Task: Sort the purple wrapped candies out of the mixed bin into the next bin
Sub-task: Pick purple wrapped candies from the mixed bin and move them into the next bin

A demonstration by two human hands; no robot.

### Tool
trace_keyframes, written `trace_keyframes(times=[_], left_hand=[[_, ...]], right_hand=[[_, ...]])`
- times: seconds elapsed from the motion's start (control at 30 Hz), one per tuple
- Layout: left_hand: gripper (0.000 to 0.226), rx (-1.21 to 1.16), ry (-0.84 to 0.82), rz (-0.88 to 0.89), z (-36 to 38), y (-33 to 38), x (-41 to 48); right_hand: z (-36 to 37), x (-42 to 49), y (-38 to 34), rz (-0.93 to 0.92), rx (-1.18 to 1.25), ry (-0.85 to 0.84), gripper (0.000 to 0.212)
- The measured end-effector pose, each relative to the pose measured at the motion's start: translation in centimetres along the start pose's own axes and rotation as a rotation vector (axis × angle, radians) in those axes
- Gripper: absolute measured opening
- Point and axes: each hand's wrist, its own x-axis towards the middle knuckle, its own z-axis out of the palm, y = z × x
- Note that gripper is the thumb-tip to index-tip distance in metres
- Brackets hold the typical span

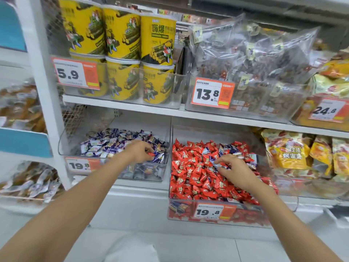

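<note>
Both forearms are reaching in from the bottom edge toward the lower shelf.

Risks, judged from this view:
- The red candies point(198, 178) are heaping above the front wall of the mixed bin point(181, 211). Digging among them may be enough to push some over the rim to the floor.
- Slick, loose wrappers may be letting a piece slip while it is being carried across the gap between the bins.
- A red piece may be riding along with the purple one and ending up in the wrong bin.

Right hand point(234, 170): it is lying low on the red heap, with fingers partly curled. Thumb and forefinger are closing on a purple candy point(217, 164). More purple candies point(229, 147) are showing further back in the same bin.

Left hand point(140, 151): it is working inside the next bin point(143, 173), with fingertips bunched on a small candy point(151, 154). That piece is showing red beside purple, and its colour is too blurred to settle.

Above, yellow tubs point(122, 35) are standing on the upper shelf point(122, 105).
</note>
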Motion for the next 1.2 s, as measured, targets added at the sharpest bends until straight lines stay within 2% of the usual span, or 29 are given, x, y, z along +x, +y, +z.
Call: trace_keyframes(times=[0.13, 0.23, 0.33, 0.4, 0.47, 0.53, 0.6, 0.63, 0.77, 0.87, 0.93, 1.0, 1.03, 1.1, 1.17, 1.2], left_hand=[[0.007, -0.022, 0.040, -0.018, 0.0, -0.2, 1.3], [0.009, -0.194, 0.216, -0.005, -0.4, 0.7, 0.2], [0.013, -0.312, 0.447, 0.146, -1.9, 4.7, -2.6], [0.011, -0.357, 0.513, 0.293, -2.9, 9.1, -4.7], [0.010, -0.392, 0.442, 0.413, -3.2, 13.7, -6.0], [0.015, -0.346, 0.188, 0.440, -2.8, 17.3, -5.9], [0.024, -0.242, -0.105, 0.386, -2.1, 19.9, -5.1], [0.026, -0.222, -0.182, 0.361, -1.7, 20.9, -4.5], [0.023, -0.252, -0.154, 0.374, 0.6, 24.5, -1.2], [0.019, -0.218, -0.095, 0.326, 2.7, 25.9, 2.4], [0.031, -0.233, -0.073, 0.301, 4.1, 26.8, 4.7], [0.046, -0.290, -0.123, 0.326, 5.6, 27.9, 6.2], [0.056, -0.262, -0.148, 0.356, 6.4, 28.3, 7.2], [0.075, 0.003, -0.142, 0.414, 8.1, 28.5, 9.0], [0.082, 0.229, -0.086, 0.440, 9.4, 28.4, 10.1], [0.081, 0.255, -0.065, 0.440, 9.8, 28.5, 10.3]], right_hand=[[0.0, -0.1, 0.4, 0.010, 0.003, -0.013, 0.017], [-1.0, -1.0, 0.8, 0.024, 0.015, 0.028, 0.017], [-2.9, -2.0, 1.5, 0.041, 0.029, 0.121, 0.018], [-4.4, -2.9, 2.5, 0.040, 0.026, 0.202, 0.018], [-5.6, -3.9, 3.8, 0.059, 0.024, 0.259, 0.017], [-6.5, -4.8, 5.2, 0.096, 0.032, 0.299, 0.016], [-7.2, -5.5, 6.7, 0.106, 0.029, 0.352, 0.016], [-7.5, -5.9, 7.4, 0.108, 0.033, 0.373, 0.015], [-8.1, -6.7, 9.5, 0.133, 0.091, 0.415, 0.016], [-7.6, -6.6, 10.2, 0.115, 0.095, 0.330, 0.021], [-7.1, -6.4, 10.8, 0.103, 0.086, 0.272, 0.024], [-6.6, -6.2, 11.3, 0.099, 0.112, 0.257, 0.023], [-6.5, -6.1, 11.5, 0.095, 0.135, 0.259, 0.022], [-6.3, -5.9, 11.9, 0.093, 0.174, 0.256, 0.020], [-6.3, -5.7, 12.0, 0.091, 0.192, 0.243, 0.020], [-6.3, -5.6, 12.1, 0.091, 0.200, 0.238, 0.020]])
